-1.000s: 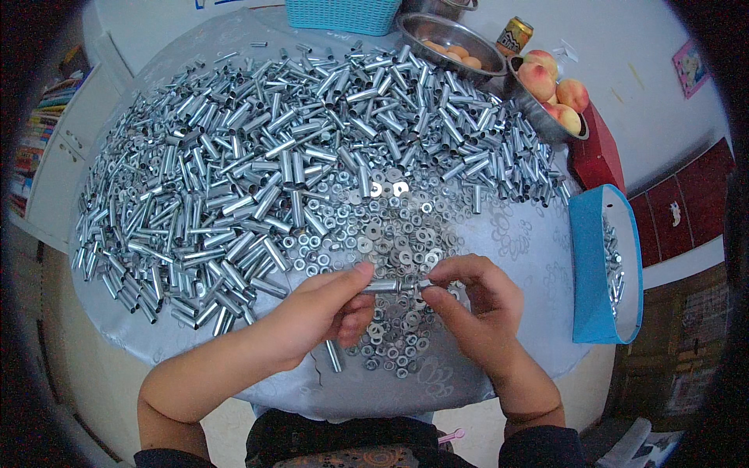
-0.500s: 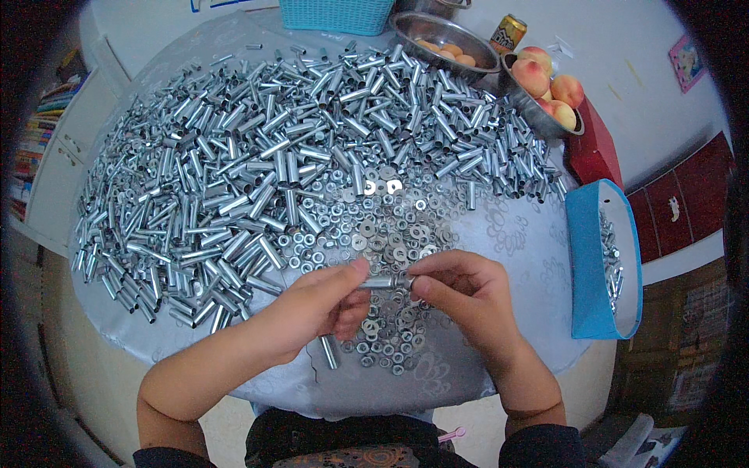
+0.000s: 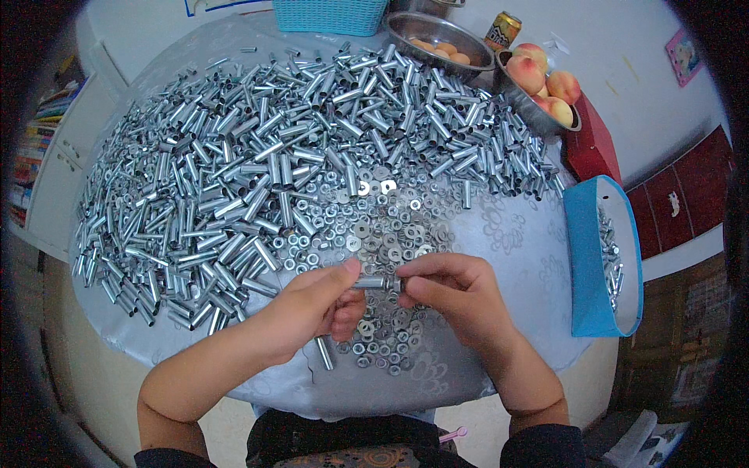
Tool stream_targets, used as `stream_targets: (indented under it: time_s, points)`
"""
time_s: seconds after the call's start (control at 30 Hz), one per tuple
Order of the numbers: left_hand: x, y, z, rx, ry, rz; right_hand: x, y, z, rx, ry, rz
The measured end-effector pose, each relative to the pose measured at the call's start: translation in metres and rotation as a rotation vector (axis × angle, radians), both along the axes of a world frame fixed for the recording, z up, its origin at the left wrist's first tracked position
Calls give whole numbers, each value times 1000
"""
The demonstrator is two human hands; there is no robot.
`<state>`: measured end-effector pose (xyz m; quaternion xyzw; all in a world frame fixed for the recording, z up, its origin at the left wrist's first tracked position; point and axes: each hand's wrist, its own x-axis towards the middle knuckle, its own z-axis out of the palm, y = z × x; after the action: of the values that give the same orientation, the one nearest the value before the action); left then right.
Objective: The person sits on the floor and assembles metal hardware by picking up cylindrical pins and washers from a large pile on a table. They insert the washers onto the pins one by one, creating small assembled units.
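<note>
My left hand (image 3: 316,304) is closed round a shiny metal sleeve (image 3: 370,282), which lies level and points to the right. At the sleeve's right end, the thumb and fingertips of my right hand (image 3: 456,292) pinch a small ring-like piece (image 3: 396,283); whether it is a nut or a washer I cannot tell. Beneath both hands spread many loose washers and nuts (image 3: 382,234). Another metal sleeve (image 3: 324,353) lies on the table just below my left hand. A large heap of metal sleeves (image 3: 234,164) covers the table's far and left side.
To the right stands a blue box (image 3: 587,273) with assembled-looking metal pieces inside. Along the far edge are a turquoise basket (image 3: 328,17), a metal bowl (image 3: 399,37) of eggs, a gold can (image 3: 503,30) and a metal bowl (image 3: 521,96) of peaches. A patterned grey cloth (image 3: 515,312) covers the table.
The fingers of my right hand have shifted slightly over the sleeve's right end, hiding more of the ring-like piece. My left hand keeps its grip. The whole view has shifted a little.
</note>
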<state>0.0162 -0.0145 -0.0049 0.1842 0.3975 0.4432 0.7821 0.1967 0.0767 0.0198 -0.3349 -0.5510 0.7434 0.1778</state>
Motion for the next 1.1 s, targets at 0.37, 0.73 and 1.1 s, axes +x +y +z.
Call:
stream_targets:
  time_s: [0.37,0.73,1.1]
  points:
    - [6,-4,5,244,469,52,-1,-11,-1,501,-100,-11]
    - [5,-3,5,262,559,51,-2,-9,0,727,-135,81]
    - [6,-5,10,301,513,17,2,-9,-11,999,-217,96]
